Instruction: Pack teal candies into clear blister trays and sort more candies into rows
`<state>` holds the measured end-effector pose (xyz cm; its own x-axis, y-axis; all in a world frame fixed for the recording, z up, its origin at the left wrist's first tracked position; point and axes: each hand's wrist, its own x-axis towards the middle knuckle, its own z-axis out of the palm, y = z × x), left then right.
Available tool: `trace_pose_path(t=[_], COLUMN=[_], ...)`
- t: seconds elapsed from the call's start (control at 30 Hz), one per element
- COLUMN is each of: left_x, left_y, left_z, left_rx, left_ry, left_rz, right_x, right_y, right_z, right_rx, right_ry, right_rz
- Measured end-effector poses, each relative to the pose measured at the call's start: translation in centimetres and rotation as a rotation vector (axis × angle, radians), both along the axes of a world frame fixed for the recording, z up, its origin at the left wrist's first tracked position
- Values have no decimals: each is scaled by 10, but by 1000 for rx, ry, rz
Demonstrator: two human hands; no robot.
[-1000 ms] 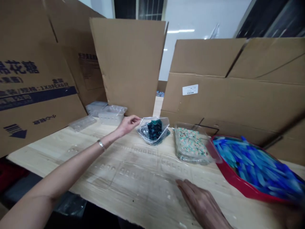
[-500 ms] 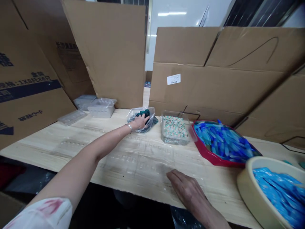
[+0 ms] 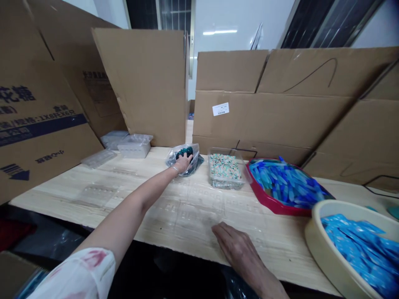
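Note:
At the back middle of the table, my left hand (image 3: 183, 162) reaches into the mouth of a clear plastic bag (image 3: 195, 152) of shiny dark teal pieces (image 3: 184, 152). Its fingers are apart and touch the pieces, whose kind I cannot make out. Near the front edge, my right hand (image 3: 233, 243) rests low with its fingers curled together. What those fingers hold, if anything, is hidden. Thin clear plastic trays (image 3: 191, 214) with small moulded hollows lie flat on the wood between the hands.
A clear box (image 3: 226, 182) of small pale-and-green pieces stands right of the bag. Beyond it are a red tray (image 3: 264, 198) of blue slips and a cream basin (image 3: 318, 236) of blue packets. Clear containers (image 3: 134, 148) sit back left. Cardboard (image 3: 149, 83) walls the back.
The view has tilted up and shifted slightly left. My left hand remains at the bag, its fingers a little deeper among the teal pieces. My right hand keeps nearly the same place.

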<state>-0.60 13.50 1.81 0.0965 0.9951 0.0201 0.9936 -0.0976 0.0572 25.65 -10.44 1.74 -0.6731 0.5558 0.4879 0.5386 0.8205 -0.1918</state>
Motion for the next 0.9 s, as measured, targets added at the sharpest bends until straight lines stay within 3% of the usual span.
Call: trace_pose_path(t=[0.23, 0.43, 0.7, 0.9], left_x=[-3, -9, -21, -32], left_y=[1, 0, -1, -24], left_z=[-1, 0, 34, 52], left_rx=[91, 72, 139, -18], left_ry=[-49, -210, -604, -1038], left_rz=[7, 22, 14, -51], right_x=[-9, -19, -17, -18], right_y=[3, 6, 11, 38], right_z=[-3, -4, -4, 12], right_rx=[-20, 11, -26, -186], right_ry=[2, 33, 16, 149], right_rz=[6, 50, 24, -11])
